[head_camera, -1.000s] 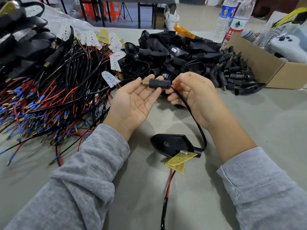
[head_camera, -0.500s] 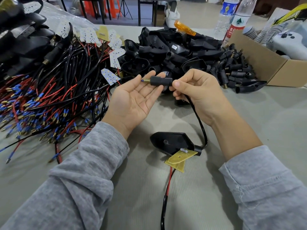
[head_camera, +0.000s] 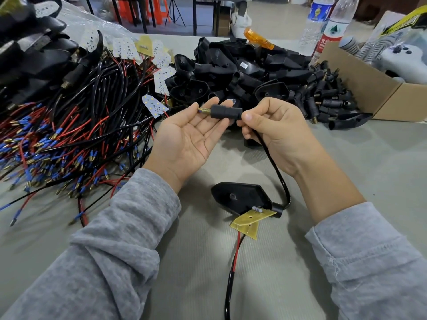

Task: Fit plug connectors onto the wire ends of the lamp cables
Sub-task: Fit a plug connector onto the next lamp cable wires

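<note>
A black plug connector [head_camera: 225, 112] with a brass threaded tip lies across the straight fingers of my left hand [head_camera: 187, 140], palm up. My right hand [head_camera: 275, 130] pinches the black lamp cable [head_camera: 276, 172] right at the connector's rear end. The cable curves down to a black lamp housing [head_camera: 238, 197] lying on the table, with a yellow circuit board [head_camera: 250, 220] and red and black wires [head_camera: 233, 264] below it. No bare red wire shows between my right fingers and the connector.
A tangle of red and black cables with blue-sleeved terminals [head_camera: 64, 139] fills the left. Black lamp housings [head_camera: 233, 70] and loose plug connectors [head_camera: 328, 98] are heaped behind my hands. A cardboard box [head_camera: 369, 88] and water bottles [head_camera: 323, 26] stand at the back right.
My right hand has pushed the cable toward the connector; the short red wire end seen a second ago is no longer visible. Both hands stayed in place.
</note>
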Demonstrator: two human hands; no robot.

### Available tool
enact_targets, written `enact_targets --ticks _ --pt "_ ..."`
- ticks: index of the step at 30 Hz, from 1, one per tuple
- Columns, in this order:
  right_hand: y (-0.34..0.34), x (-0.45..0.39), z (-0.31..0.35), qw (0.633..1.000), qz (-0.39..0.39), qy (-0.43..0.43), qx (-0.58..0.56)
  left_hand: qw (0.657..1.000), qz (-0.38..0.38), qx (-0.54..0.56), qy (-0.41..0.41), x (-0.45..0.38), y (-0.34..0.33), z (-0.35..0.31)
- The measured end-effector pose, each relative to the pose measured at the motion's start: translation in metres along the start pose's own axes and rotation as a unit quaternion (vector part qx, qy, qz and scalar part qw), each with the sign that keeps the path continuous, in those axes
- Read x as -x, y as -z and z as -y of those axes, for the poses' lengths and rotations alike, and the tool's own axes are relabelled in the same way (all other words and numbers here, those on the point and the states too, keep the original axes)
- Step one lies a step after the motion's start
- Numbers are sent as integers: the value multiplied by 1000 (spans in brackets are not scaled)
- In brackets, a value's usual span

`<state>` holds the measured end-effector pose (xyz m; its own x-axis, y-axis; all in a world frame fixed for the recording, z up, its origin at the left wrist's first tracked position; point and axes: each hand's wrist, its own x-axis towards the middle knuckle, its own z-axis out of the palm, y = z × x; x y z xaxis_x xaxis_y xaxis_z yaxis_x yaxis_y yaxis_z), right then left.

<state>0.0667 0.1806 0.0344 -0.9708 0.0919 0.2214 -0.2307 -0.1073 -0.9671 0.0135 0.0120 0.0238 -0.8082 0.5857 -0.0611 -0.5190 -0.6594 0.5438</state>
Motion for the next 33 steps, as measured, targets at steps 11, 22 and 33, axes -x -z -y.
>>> enact_targets --ticks 11,22,33 --pt "-1 -4 0 999 -19 -22 -25 999 -2 -39 0 0 -1 1" --pt "6 -7 -4 995 -72 -52 46 973 -49 -193 -116 -9 -1 14" --pt "1 -4 -7 986 -43 4 162 974 -97 -154 -135 -10 3 10"
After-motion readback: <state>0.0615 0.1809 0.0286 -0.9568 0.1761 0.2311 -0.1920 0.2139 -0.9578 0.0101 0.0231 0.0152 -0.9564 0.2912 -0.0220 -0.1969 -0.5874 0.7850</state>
